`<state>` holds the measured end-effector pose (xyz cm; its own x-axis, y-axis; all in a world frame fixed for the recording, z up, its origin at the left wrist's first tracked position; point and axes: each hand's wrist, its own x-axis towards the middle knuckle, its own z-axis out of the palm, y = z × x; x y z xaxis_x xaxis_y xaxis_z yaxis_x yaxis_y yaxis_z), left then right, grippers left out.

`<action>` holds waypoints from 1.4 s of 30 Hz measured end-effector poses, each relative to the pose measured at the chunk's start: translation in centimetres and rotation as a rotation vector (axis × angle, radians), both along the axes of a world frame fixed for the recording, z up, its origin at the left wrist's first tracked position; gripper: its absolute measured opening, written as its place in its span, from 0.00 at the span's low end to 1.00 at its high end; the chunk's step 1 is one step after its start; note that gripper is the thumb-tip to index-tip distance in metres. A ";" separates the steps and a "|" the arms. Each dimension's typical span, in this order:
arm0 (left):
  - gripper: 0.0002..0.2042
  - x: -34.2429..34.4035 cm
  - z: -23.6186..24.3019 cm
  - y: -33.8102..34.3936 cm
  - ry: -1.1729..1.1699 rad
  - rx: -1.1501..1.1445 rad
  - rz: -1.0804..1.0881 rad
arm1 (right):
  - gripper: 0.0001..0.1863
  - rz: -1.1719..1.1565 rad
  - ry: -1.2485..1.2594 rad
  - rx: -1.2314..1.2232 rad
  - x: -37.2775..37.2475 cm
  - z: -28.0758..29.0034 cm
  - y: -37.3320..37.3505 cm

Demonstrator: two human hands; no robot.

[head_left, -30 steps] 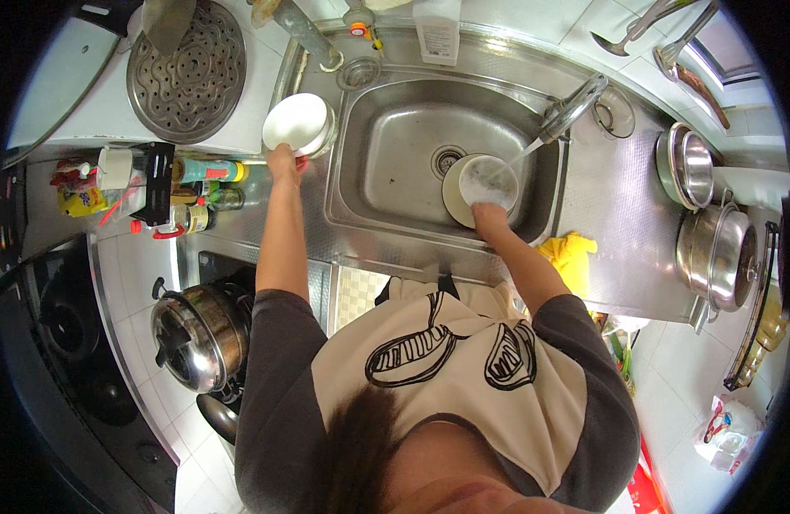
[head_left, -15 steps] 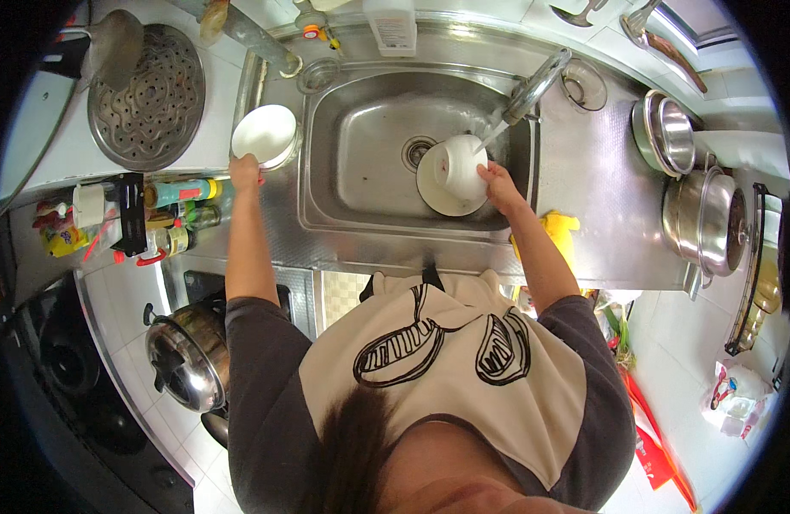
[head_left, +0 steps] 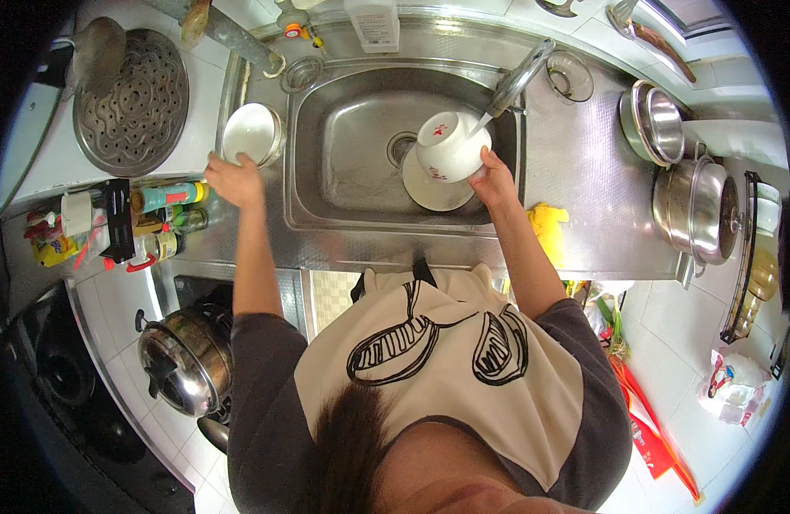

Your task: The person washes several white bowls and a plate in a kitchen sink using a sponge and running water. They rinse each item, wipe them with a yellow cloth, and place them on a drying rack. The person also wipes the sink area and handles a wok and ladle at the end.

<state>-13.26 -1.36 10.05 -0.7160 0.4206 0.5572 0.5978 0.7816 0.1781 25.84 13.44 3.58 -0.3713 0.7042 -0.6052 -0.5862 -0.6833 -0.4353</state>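
Observation:
Under the running tap point(head_left: 516, 81), my right hand point(head_left: 495, 180) grips a white bowl point(head_left: 440, 158) with red markings. The bowl is tipped so its base shows. Below it a white plate point(head_left: 438, 195) rests in the steel sink point(head_left: 339, 184), partly covered by the bowl. On the counter left of the sink stands a stack of white bowls point(head_left: 250, 133). My left hand point(head_left: 234, 181) is at the near side of that stack, fingers apart and holding nothing; whether a fingertip touches the rim I cannot tell.
A glass bowl point(head_left: 570, 75) sits behind the tap, and steel pots point(head_left: 696, 210) line the right side. A yellow cloth point(head_left: 547, 230) hangs at the sink's front right. Bottles point(head_left: 168, 195) stand left, below a perforated steel disc point(head_left: 131, 103). A white bottle point(head_left: 373, 24) is behind the sink.
My left hand has come off the bowl stack's rim and opened, shifting slightly nearer and left. My right hand has turned the bowl so its base shows more. The whole view has shifted slightly.

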 end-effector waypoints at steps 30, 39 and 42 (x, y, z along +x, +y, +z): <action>0.24 22.8 -10.5 10.7 -2.692 1.137 -0.322 | 0.14 0.260 0.098 0.270 2.5 2.8 -1.6; 0.24 18.3 -6.7 10.2 -2.461 0.911 -0.409 | 0.20 0.285 -0.376 0.262 -3.0 6.8 0.1; 0.24 18.3 -5.6 9.9 -2.515 0.888 -0.473 | 0.22 0.133 -0.415 0.158 -4.1 7.1 0.2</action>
<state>5.07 8.59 4.42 0.0114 0.8740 -0.4858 -0.9055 0.2151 0.3657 21.79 13.67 10.69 -0.2140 0.7625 -0.6106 -0.2525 -0.6470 -0.7195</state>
